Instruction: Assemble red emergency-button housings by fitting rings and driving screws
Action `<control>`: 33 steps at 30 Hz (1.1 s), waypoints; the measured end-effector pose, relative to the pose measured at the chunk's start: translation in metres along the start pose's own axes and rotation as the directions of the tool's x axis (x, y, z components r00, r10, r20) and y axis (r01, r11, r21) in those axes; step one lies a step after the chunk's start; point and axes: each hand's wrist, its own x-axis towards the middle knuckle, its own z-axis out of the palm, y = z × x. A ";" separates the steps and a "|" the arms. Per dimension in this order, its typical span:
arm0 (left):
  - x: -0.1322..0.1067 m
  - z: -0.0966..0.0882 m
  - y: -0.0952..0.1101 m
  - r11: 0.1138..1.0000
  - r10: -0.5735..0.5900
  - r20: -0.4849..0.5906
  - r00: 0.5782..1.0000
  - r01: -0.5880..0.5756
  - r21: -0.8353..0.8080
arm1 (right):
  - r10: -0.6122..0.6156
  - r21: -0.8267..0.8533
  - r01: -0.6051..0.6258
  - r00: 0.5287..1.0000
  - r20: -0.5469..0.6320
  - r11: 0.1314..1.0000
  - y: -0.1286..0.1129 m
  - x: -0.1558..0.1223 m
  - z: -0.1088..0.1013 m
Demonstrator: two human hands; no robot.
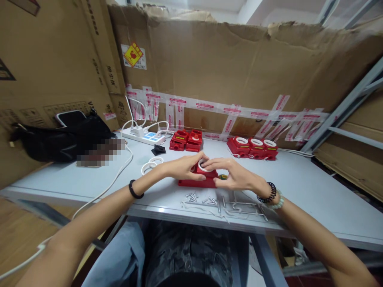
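A red plastic housing (194, 183) sits on the table in front of me, with a white ring (200, 166) on its raised top. My left hand (187, 166) grips the housing from the left, fingers bent over the top beside the ring. From the right, my right hand (233, 172) presses its fingertips on the ring, its thumb against the housing's right end. Two loose white rings (156, 160) lie left of the housing. Several screws (193, 196) and metal rods (239, 203) are spread along the near side. A yellow-and-black object (222, 177) shows partly behind my right hand.
Two red housings (186, 140) stand at the back, and three with white rings (253, 148) at the back right. A power strip (146, 135) with plugs trails a white cable (118, 175) over the left edge. A black bag (60, 137) lies left; cardboard (209, 63) walls the back.
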 end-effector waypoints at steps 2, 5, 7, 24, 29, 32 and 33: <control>0.000 0.000 0.000 1.000 -0.003 0.004 1.000 0.003 0.007 | 0.015 0.040 -0.014 1.000 -0.028 0.999 0.000 -0.001 0.002; 0.000 -0.001 0.001 1.000 -0.003 0.012 1.000 0.003 0.012 | 0.075 0.084 -0.066 0.992 -0.106 0.994 0.001 -0.002 0.007; 0.000 -0.001 0.002 1.000 -0.012 0.011 1.000 0.012 0.015 | 0.115 0.096 -0.097 0.972 -0.204 0.991 0.001 -0.002 0.008; -0.003 0.003 0.004 0.994 -0.084 -0.032 0.996 0.086 0.075 | 0.288 0.124 -0.276 0.953 -0.094 0.953 0.017 -0.007 0.005; -0.004 0.005 0.006 0.992 -0.056 -0.058 0.997 0.062 0.110 | 0.271 0.178 -0.252 0.959 -0.089 0.951 0.014 -0.007 0.005; -0.004 0.004 0.006 0.990 -0.062 -0.058 0.996 0.069 0.122 | 0.241 0.186 -0.219 0.965 -0.101 0.958 0.011 -0.007 0.005; -0.003 0.004 0.006 0.990 -0.062 -0.058 0.996 0.068 0.121 | 0.233 0.160 -0.215 0.967 -0.101 0.963 0.011 -0.007 0.004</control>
